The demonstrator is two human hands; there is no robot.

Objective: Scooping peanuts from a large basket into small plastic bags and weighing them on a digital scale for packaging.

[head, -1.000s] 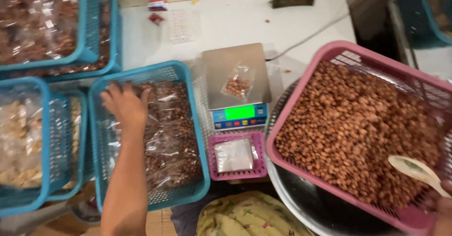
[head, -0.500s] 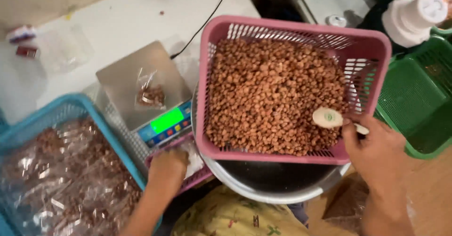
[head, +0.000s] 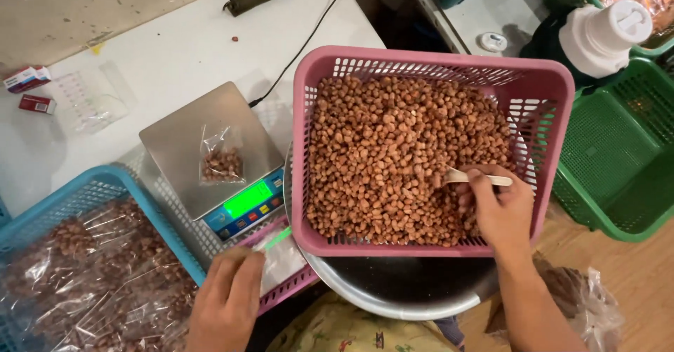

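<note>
While digging into nuts (head: 393, 162), right hand (head: 500, 211) pinching pale spoon (head: 467, 177), bowl end buried for scooping. Pink basket (head: 540, 92) propped on metal basin (head: 393, 289), probably catching spill. Left hand (head: 228, 299) closed on small clear bags (head: 277, 253) in little pink tray (head: 295, 289), exact grip hard to tell. Part-filled clear bag (head: 222, 157) on scale (head: 182, 138), green display (head: 247, 198) lit. Filled packets in blue basket (head: 77, 194). Two small red-white boxes (head: 31, 88) far left on white surface (head: 175, 36).

Clear nut bag (head: 222, 157) on scale; green screen (head: 247, 198) below; red-white boxes (head: 31, 90) far left
</note>
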